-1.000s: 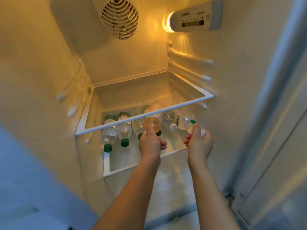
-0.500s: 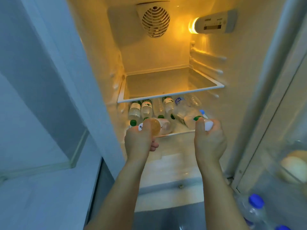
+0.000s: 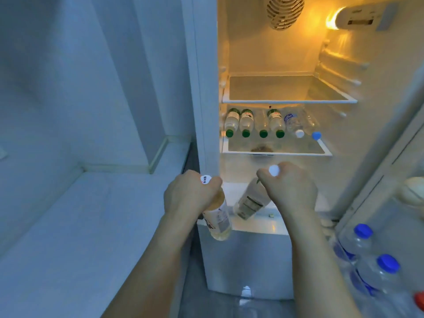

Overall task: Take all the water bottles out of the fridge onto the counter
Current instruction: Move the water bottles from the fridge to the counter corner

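My left hand (image 3: 189,195) grips a white-capped water bottle (image 3: 218,219) by its neck, and the bottle hangs down in front of the fridge's left edge. Gripped at the top by my right hand (image 3: 290,191), a second white-capped bottle (image 3: 250,203) slants down to the left. Both bottles are outside the fridge, below its lower shelf (image 3: 275,153). On that shelf several bottles (image 3: 261,122) lie side by side with green, white and blue caps facing me. The pale counter (image 3: 68,226) stretches out at the left.
The upper glass shelf (image 3: 289,101) holds nothing. The open fridge door at the right carries large blue-capped bottles (image 3: 376,276) in its rack. A white wall (image 3: 91,76) rises behind the counter, and the fridge's side panel (image 3: 202,88) separates counter and fridge.
Both hands have drawn back out of the fridge, each with a bottle, and now hang lower in front of it. My view has swung left, bringing the counter into sight.
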Available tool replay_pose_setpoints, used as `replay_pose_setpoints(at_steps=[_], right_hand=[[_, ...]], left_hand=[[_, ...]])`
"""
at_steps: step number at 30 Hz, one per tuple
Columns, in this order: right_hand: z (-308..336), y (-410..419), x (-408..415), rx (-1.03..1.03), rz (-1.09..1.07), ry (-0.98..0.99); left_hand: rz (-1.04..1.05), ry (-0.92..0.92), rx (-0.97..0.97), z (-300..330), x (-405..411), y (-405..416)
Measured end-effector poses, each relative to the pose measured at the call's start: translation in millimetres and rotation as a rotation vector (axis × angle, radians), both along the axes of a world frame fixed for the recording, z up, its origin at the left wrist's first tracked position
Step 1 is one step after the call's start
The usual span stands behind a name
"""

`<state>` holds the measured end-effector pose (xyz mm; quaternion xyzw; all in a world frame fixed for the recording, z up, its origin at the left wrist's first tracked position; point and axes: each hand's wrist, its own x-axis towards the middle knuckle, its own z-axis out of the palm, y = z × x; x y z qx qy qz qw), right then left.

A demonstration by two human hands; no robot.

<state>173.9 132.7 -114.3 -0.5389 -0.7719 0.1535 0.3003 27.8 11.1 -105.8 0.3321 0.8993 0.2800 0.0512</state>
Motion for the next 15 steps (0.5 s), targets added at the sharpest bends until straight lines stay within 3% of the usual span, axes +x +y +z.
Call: replay_pose_setpoints(at_steps=[4, 15], right_hand=[[-6, -27, -20, -0.062, 0.222, -0.159], [-14, -94, -80, -0.021, 0.842, -0.268]], left_hand=[[0.119, -0.001, -0.059, -11, -5, -45], [0.546, -0.067, -0.084, -38, 10, -171]])
